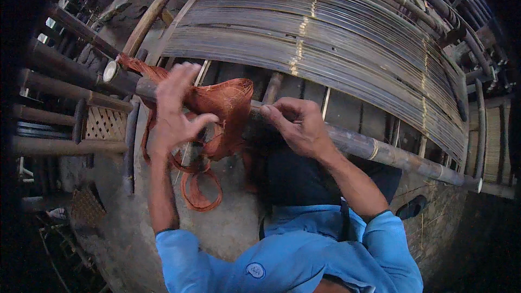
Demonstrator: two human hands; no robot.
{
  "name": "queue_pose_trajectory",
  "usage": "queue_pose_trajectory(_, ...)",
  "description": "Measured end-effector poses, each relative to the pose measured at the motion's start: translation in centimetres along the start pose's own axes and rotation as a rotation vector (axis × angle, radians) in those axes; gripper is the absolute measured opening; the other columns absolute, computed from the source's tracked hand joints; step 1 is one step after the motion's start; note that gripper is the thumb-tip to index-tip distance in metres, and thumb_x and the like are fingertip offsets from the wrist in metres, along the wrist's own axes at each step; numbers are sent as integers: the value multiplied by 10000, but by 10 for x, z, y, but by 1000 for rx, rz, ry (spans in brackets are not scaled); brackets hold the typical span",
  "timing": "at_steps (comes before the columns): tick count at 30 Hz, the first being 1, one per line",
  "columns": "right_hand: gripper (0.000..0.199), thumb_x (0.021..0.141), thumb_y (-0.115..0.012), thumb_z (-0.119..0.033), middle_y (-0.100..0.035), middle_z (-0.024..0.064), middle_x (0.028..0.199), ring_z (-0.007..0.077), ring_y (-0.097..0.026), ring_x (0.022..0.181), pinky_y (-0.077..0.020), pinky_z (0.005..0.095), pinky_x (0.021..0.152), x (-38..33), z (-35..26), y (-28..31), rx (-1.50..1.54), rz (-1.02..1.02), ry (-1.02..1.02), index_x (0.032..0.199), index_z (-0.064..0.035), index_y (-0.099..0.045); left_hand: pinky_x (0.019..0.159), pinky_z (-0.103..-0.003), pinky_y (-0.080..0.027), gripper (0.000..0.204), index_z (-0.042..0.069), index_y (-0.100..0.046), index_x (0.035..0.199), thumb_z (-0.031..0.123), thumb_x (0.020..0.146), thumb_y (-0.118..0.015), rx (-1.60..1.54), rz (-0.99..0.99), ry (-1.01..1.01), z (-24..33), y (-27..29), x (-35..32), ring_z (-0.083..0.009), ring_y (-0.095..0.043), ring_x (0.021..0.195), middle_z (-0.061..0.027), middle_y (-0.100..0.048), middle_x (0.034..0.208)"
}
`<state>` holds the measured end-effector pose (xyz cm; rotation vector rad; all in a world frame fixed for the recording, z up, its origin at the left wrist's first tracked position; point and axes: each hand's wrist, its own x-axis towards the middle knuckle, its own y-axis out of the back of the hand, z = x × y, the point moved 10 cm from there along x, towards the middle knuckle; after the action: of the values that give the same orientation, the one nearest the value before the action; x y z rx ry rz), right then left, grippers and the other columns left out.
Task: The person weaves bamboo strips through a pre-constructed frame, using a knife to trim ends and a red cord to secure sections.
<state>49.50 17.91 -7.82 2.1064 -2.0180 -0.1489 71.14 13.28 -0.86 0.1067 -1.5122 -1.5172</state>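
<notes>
A bundle of reddish-brown fibre strips hangs over the thick bamboo pole in front of me, its lower end falling in curled loops. My left hand is raised before the bundle's left part, fingers extended and thumb spread, slightly blurred. It covers some of the strips; whether it touches them I cannot tell. To the right of the bundle, just above the pole, my right hand is closed, thumb and forefinger pinched together. Anything between those fingertips is too small to make out.
Beyond the pole lies a wide panel of split bamboo slats, bound by pale lashings. Bamboo rails border it. Stacked bamboo frames stand at left. A dark sandal shows on the floor at right.
</notes>
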Motion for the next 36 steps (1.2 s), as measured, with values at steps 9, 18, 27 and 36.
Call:
queue_pose_trajectory(9,137,874,-659,-1,-754,140,888,216,-740,796,-567,321,716,-49,-52,107,-502,216,281,950,-40,-767,1175,-494,-260,508,111,-527,1373,203,891,-660,725,-392,223,-311,-12,-79,-273,-379,1446,-115,-503,1456)
queue_pose_trajectory(18,368,992,-657,-346,-766,108,1020,188,-693,928,-519,329,880,-393,-17,531,-1049,1193,-447,1115,-12,-751,1157,-591,-172,549,204,-486,1444,369,927,-570,918,-460,200,-427,12,-129,-165,-250,1523,-46,-349,1610)
queue_pose_trajectory(27,408,966,-640,-443,-728,113,908,174,-659,852,-508,333,830,-545,-151,553,-1380,1290,-858,1084,-67,-747,1173,-483,-291,881,77,-434,1506,381,766,-804,493,-757,-64,-130,-90,43,-324,-391,1440,-152,-464,1526)
queue_pose_trajectory(36,389,951,-663,-421,-751,137,906,228,-691,801,-522,395,756,-484,-230,495,-1485,1100,-298,1053,-59,-760,987,-392,-475,945,35,-493,1454,351,666,-907,-1020,-1246,-249,415,-218,11,-253,-611,1154,-163,-643,1252)
